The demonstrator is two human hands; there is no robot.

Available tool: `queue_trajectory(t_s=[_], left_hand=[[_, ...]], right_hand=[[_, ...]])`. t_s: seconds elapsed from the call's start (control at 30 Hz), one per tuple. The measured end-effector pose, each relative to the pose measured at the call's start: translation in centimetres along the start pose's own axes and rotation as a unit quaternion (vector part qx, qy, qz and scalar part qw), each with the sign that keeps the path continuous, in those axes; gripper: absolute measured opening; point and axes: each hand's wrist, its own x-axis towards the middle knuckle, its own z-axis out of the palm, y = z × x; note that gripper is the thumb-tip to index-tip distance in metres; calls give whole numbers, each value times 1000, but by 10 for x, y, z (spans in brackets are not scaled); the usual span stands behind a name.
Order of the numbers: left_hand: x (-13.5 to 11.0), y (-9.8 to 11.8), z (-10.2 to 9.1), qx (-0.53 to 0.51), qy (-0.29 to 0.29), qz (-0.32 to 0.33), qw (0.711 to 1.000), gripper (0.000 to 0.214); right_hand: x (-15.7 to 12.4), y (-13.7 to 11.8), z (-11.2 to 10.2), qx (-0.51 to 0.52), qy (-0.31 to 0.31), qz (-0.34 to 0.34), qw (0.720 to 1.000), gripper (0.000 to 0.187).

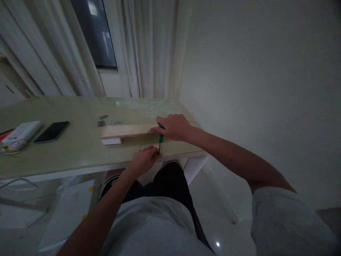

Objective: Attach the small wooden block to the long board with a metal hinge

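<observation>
My right hand is wrapped round the green handle of a screwdriver, whose shaft points straight down. By its tip, at the table's front edge, my left hand is closed with its fingers pinched together. Whatever lies between those fingers is too small and covered to make out. A long pale wooden board rests behind my hands, with its left end over a small white block. The right part of the board is hidden by my right hand and forearm.
Small metal hinges and several screws lie beyond the board. Further left are a black phone and a white case-like object. The table meets a white wall at the right. A white panel stands below.
</observation>
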Motion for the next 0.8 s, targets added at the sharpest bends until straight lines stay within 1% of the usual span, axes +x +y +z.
queue_trajectory(t_s=[0.03, 0.13, 0.17, 0.23, 0.3, 0.33, 0.37, 0.47, 0.5, 0.53, 0.57, 0.63, 0.67, 0.7, 0.77, 0.8], left_hand=[[0, 0, -1, -3, -1, 1, 1000, 22], [1, 2, -2, -6, -1, -3, 1000, 23], [1, 3, -2, -6, 0, -5, 1000, 23], [0, 5, 0, -2, 1, -11, 1000, 24], [0, 6, 1, 2, 1, -16, 1000, 24], [-1, 6, 1, 4, 1, -18, 1000, 25], [-1, 6, 2, 6, 2, -19, 1000, 25], [-1, 7, 3, 10, 7, -24, 1000, 25], [-1, 8, 3, 10, 9, -25, 1000, 25], [-1, 8, 4, 11, 11, -27, 1000, 25], [-1, 8, 5, 11, 11, -29, 999, 25], [-1, 9, 6, 11, 13, -31, 999, 24], [-1, 9, 6, 10, 14, -31, 999, 24], [-1, 8, 6, 9, 16, -30, 999, 24], [-1, 7, 5, 3, 18, -25, 1000, 24], [-1, 5, 4, 0, 17, -21, 1000, 24]], right_hand=[[0, 0, 0, 6, -5, -10, 1000, 42], [1, 2, -3, 52, -43, -91, 994, 26], [0, 3, -4, 52, -46, -94, 993, 26], [1, 2, -5, 30, -33, -55, 997, 30], [1, 1, -4, 1, -12, -6, 1000, 43], [1, 1, -4, -4, -8, -1, 1000, 47], [0, 0, -3, -1, -12, -14, 1000, 45], [-1, -1, -4, 28, -32, -84, 996, 27], [-1, -1, -4, 32, -30, -90, 995, 26], [-1, -1, -4, 27, -22, -78, 996, 28], [-1, -1, -4, 16, -11, -50, 999, 33], [0, -1, -3, -7, 2, 1, 1000, 47], [0, -1, -3, -9, -1, 5, 1000, 49], [0, -1, -4, -3, -9, -8, 1000, 45], [0, 1, -5, 19, -31, -58, 998, 31], [-1, 3, -5, 24, -36, -72, 996, 29]])
